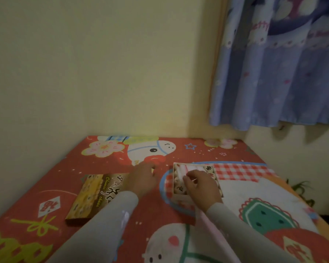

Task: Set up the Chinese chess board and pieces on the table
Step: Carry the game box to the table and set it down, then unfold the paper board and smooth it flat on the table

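Observation:
An open chess box (176, 197) stands right of centre on the table, filled with round pale pieces (179, 188) and a folded white sheet with red lines (190, 168) on top. My right hand (201, 186) is over the box, its fingers pinched at the edge of that sheet. The brown and yellow box lid (89, 200) lies flat to the left. My left hand (142, 179) hovers above the lid's far right corner, fingers curled loosely and holding nothing that I can see.
A red cartoon-print tablecloth (80, 164) covers the table, which sits in a corner of cream walls. A blue patterned curtain (273, 73) hangs at the right. The table's right edge (296, 194) drops off toward a dark floor.

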### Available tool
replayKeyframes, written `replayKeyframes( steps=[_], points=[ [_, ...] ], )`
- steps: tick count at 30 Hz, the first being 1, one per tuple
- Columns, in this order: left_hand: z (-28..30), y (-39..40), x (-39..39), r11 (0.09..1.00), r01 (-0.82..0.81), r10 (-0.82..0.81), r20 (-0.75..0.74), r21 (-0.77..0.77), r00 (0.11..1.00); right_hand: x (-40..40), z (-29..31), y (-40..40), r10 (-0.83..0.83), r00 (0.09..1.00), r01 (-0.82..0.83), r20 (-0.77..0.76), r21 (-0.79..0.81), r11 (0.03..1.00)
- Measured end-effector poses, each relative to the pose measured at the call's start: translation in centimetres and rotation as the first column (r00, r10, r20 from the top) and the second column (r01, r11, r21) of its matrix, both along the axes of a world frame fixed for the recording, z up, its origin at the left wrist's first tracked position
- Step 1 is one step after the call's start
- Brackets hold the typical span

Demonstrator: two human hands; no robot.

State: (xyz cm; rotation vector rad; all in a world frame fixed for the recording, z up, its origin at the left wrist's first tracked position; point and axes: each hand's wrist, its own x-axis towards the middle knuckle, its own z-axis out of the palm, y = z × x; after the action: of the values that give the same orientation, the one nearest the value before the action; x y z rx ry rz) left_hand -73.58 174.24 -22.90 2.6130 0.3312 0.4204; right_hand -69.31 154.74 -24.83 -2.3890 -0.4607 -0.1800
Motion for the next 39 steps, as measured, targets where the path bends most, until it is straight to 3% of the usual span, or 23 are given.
replayKeyframes(
  steps=[4, 9, 11, 14, 17, 19, 21, 23, 26, 28, 33, 39],
  points=[
    [0.2, -4.4, 3.7, 0.987, 0.158, -0.156, -0.064, 0.030, 0.986, 2.8, -0.2, -3.6, -0.075, 0.995, 0.083, 0.058, -0.151, 0.985],
    [-0.7, -6.7, 6.2, 0.990, 0.137, -0.133, -0.120, 0.021, 0.984, 4.5, -0.9, -3.7, -0.058, 0.998, 0.060, 0.017, -0.368, 0.928],
    [-1.0, -6.9, 6.7, 0.992, 0.123, -0.125, -0.145, -0.019, 0.982, 4.9, -1.5, -3.6, -0.054, 0.998, 0.067, 0.043, -0.378, 0.923],
    [-0.7, -6.9, 6.9, 0.988, 0.053, -0.073, -0.134, -0.145, 0.988, 5.6, -1.5, -4.1, -0.013, 0.999, 0.025, 0.051, -0.243, 0.970],
    [-0.2, -7.5, 6.7, 0.923, 0.029, -0.071, -0.097, -0.384, 0.993, 5.3, -0.3, -5.6, 0.088, 0.992, -0.083, -0.088, 0.065, 0.994],
    [0.3, -8.0, 6.6, 0.793, 0.044, -0.082, -0.036, -0.608, 0.996, 4.9, 0.6, -6.2, 0.128, 0.970, -0.063, -0.205, 0.297, 0.953],
    [1.0, -8.7, 6.2, 0.617, 0.041, -0.065, 0.001, -0.786, 0.998, 4.5, 1.5, -6.9, 0.171, 0.926, 0.036, -0.338, 0.529, 0.848],
    [2.3, -9.9, 4.8, 0.492, 0.093, -0.144, 0.024, -0.866, 0.989, 4.1, 2.5, -7.8, 0.242, 0.870, 0.135, -0.429, 0.681, 0.720],
    [3.9, -11.9, 2.3, 0.628, 0.193, -0.267, 0.024, -0.754, 0.963, 2.7, 4.3, -9.5, 0.343, 0.817, 0.199, -0.464, 0.784, 0.588],
    [4.9, -12.6, 0.6, 0.700, 0.173, -0.205, 0.037, -0.693, 0.978, 1.7, 5.2, -10.8, 0.356, 0.812, 0.206, -0.463, 0.798, 0.567],
    [6.1, -11.8, -2.5, 0.581, 0.072, -0.116, 0.006, -0.811, 0.993, -0.7, 5.9, -13.0, 0.410, 0.796, 0.163, -0.445, 0.811, 0.562],
    [7.1, -11.5, -6.6, 0.589, 0.043, -0.051, 0.016, -0.807, 0.999, -3.3, 6.0, -13.8, 0.440, 0.789, 0.099, -0.429, 0.796, 0.598]
  ],
)
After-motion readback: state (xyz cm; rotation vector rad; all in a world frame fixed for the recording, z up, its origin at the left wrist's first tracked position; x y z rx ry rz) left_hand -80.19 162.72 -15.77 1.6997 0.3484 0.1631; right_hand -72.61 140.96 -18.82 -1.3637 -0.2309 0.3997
